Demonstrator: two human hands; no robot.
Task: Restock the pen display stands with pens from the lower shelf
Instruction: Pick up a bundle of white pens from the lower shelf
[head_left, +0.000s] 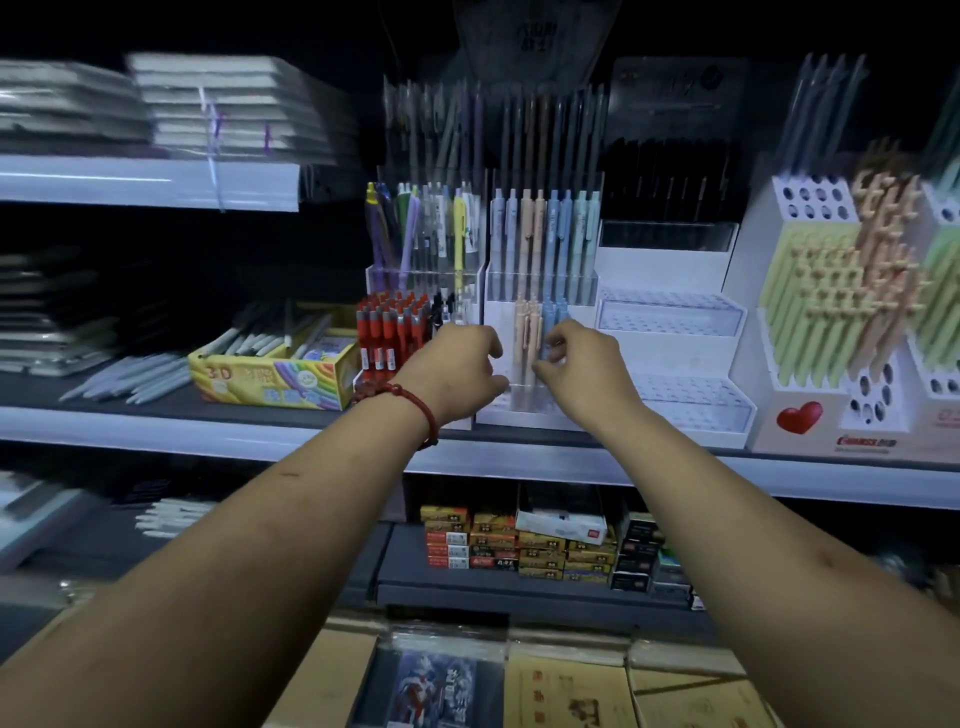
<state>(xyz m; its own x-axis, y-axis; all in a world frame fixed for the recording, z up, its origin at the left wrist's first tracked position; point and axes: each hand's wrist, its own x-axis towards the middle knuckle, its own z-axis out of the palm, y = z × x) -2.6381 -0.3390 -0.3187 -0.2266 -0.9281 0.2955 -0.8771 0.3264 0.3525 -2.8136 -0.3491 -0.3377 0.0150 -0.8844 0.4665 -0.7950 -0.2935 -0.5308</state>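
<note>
A white tiered pen stand (540, 291) stands on the middle shelf, with pastel pens (543, 228) in its back row and a few peach pens (525, 332) and blue pens (551, 312) in its front tier. My left hand (457, 369), a red bracelet on its wrist, reaches to the stand's front left with fingers curled by the peach pens. My right hand (582, 369) pinches at the blue pens in the front tier. Small pen boxes (519, 545) are stacked on the lower shelf below.
Red pens (392, 332) stand in a clear stand left of my hands, beside a yellow box (270, 379) of markers. An empty white tiered stand (675, 338) sits to the right, then a peach and green pen display (852, 312). Packaged goods fill the bottom.
</note>
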